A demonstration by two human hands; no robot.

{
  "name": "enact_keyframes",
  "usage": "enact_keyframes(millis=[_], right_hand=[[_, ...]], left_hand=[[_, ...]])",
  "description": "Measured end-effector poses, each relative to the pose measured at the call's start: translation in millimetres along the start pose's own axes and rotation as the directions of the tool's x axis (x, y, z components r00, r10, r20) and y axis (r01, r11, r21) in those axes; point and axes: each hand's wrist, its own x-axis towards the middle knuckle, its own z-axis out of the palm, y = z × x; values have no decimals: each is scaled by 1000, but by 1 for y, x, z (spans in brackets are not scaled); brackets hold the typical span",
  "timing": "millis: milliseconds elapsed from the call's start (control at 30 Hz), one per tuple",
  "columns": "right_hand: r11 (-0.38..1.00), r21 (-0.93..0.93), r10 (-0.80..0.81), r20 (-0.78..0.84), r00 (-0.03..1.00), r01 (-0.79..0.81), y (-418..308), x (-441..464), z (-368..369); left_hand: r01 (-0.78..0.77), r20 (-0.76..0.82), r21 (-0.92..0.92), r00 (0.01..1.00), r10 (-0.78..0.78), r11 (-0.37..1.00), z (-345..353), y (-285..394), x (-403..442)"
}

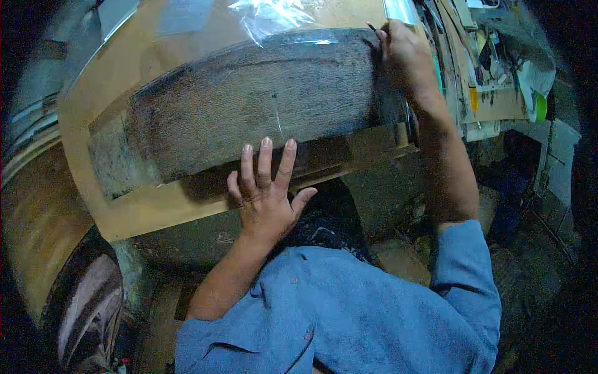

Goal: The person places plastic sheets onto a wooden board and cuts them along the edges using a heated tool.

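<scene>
Shirt: blue sleeves and front fill the bottom middle and bottom right of the frame.
Left hand: palm down near the middle of the frame, fingers spread, thumb out to the right, grasping nothing; its fingertips reach the lower edge of the dark panel.
Board: tan, spanning the upper left and upper middle, under the panel.
Dark panel: long, curved along its top, rough-textured, lying across the upper middle of the frame.
Right hand: curled closed at the panel's upper right corner, pinching a thin stick-like tool; what its tip touches I cannot tell.
Clear plastic: crumpled and shiny, at the top middle, overlapping the panel's upper edge.
Green item: at the upper right, beside assorted clutter.
</scene>
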Motion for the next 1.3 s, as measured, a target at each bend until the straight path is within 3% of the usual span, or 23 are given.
enact_keyframes(millis=[100,200,267,300,367,433,500,533,567,600,633,667,733,767,833,867,900,967,1033,1133,1167,1233,1300], right_hand=[[995,85,47,82,996,-54,4,5,-6],[990,135,-68,169,983,46,7,11,-16],[997,-63,43,-46,998,-45,-1,12,-22],[997,-62,42,-47,998,-45,-2,14,-22],[944,-318,-96,-6,995,89,-2,16,-20],[946,-267,-187,19,982,185,6,15,-12],[866,-162,-484,-36,874,473,3,9,-8],[925,-55,-375,30,927,376,-4,3,-15],[925,-55,-375,29,927,376,-5,2,-13],[952,267,-168,59,984,147,-5,-1,-12],[831,545,27,153,988,-107,-5,-2,-11],[832,545,27,153,988,-107,-4,-1,-12],[980,8,196,97,976,-197,3,6,-19],[981,12,191,97,977,-193,5,6,-23],[909,283,326,-26,945,-306,4,-1,-32],[828,485,318,3,948,-280,-3,-8,-36],[824,491,318,13,948,-283,-14,-20,-40],[617,746,303,67,951,-250,-45,-45,-48],[529,790,270,190,944,-310,-69,-72,-54],[488,845,64,215,975,-218,-90,-103,-44],[486,845,68,220,973,-225,-93,-107,-40],[654,751,-66,174,983,-89,-102,-109,-35],[685,719,-45,196,980,-113,-115,-108,-36]], left_hand=[[-4,-11,1,1000,4,1000,0,1,-1],[-2,0,3,1000,2,1000,-3,0,0],[-3,-6,-9,1000,3,1000,-3,0,0],[-3,-6,-9,1000,3,1000,-2,-1,0],[-12,-12,-16,1000,12,1000,-2,-1,0],[-5,-1,-19,1000,5,1000,-3,0,0],[4,8,-20,1000,-4,1000,-3,0,1],[-2,-2,-12,1000,2,1000,-2,0,1],[-10,-12,-5,1000,10,1000,-1,-1,1],[-10,-12,-5,1000,10,1000,-2,-1,0],[-1,3,-18,1000,1,1000,-4,0,1],[8,18,-30,1000,-8,1000,-4,0,1],[2,10,-24,1000,-2,1000,-3,1,1],[-2,1,-17,1000,2,1000,-2,0,0],[10,-1,-23,1000,-10,1000,-2,1,1],[10,-3,-33,1000,-10,999,-2,2,1],[17,6,-29,1000,-17,999,-3,1,0],[16,24,-74,1000,-15,997,-5,1,2],[21,43,-54,999,-19,998,-4,2,2],[21,35,-76,999,-19,997,0,0,2],[25,28,-79,999,-23,997,0,1,2],[27,28,-80,999,-25,996,-1,2,1],[21,22,-78,1000,-20,997,-1,1,1]])
